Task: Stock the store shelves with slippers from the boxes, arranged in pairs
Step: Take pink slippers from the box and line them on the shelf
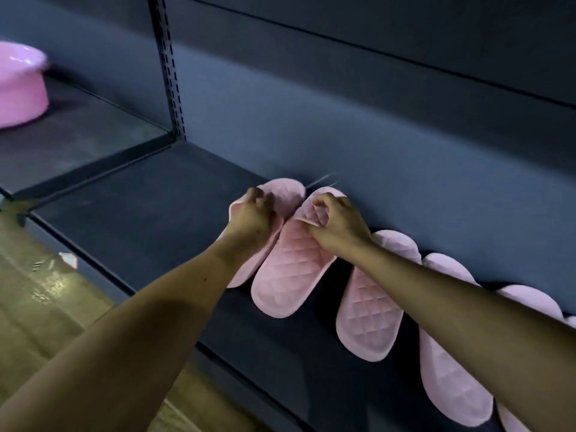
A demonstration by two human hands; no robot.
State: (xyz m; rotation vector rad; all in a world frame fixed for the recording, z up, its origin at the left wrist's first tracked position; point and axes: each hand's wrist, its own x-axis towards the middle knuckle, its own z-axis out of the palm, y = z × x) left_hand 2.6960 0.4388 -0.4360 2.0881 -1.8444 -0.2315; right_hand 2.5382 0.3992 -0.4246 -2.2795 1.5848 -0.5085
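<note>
Pair of pale pink quilted slide slippers (290,275) lying on dark grey metal shelf (140,213), left hand (252,213) fingers curled round one strap, right hand (336,222) fingers pinching the other strap, row of matching pink slippers (371,319) just right of the right fingers, glossy pink plastic basin (18,88) well left of the left fingers.

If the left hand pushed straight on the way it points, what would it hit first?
The left hand already grips the leftmost slipper by its strap. Straight on, past the toe, it would probably meet the shelf's back panel, though depth is unclear.
</note>
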